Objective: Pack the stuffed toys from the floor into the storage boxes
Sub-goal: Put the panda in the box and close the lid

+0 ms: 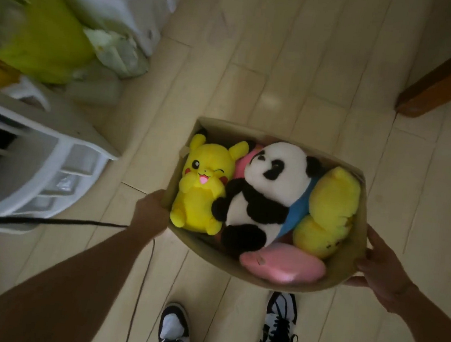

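Setting: a room in a home, dimly lit. Floor [302, 53]: pale wood-look planks, seams running away from the viewer. Far right: dark brown wooden furniture leg [448, 78] resting on the floor. Left side: white plastic drawer unit [51, 162] and a white storage bin [142, 1], a yellow-green bag [38, 28] slumped against it. Centre: a soft fabric storage box [346, 257] full of stuffed toys [261, 194], household playthings. Near edge: two black-and-white sneakers [278, 334] on the planks.
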### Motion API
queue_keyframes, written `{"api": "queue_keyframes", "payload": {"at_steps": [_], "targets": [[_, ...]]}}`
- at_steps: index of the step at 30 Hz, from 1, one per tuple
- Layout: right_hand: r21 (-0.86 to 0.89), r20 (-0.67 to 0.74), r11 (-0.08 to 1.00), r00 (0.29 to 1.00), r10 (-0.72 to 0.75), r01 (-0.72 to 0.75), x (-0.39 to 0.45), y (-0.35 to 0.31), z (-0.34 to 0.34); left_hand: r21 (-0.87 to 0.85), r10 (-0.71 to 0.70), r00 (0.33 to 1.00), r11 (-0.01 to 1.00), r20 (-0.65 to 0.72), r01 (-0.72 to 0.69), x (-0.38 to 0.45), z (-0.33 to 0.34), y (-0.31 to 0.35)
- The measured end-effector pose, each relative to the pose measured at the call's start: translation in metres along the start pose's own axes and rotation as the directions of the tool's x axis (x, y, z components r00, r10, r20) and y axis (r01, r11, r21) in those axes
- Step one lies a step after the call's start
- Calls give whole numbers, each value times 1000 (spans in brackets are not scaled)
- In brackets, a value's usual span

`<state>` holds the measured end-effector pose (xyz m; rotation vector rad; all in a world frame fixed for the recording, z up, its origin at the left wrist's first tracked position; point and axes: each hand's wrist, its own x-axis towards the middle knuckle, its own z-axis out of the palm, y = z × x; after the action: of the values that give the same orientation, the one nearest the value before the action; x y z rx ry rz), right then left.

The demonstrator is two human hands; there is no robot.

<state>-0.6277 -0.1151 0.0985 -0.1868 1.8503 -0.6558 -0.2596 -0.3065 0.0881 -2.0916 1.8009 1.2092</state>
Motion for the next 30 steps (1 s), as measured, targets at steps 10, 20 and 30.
{"api": "queue_keyframes", "payload": {"at_steps": [10, 20, 30], "targets": [[-220, 102, 938, 963, -249, 266, -209, -179, 1, -312, -237, 952, 935, -196, 169, -231, -148, -4], [-410, 572, 517, 653, -496, 752, -401, -219, 141, -708, -653, 663, 658, -366, 257, -531, -204, -129], [-256, 880, 148, 294, -372, 955, -596, -70, 332, -581, -808, 220, 556, -547, 595, -799, -124, -275]]}}
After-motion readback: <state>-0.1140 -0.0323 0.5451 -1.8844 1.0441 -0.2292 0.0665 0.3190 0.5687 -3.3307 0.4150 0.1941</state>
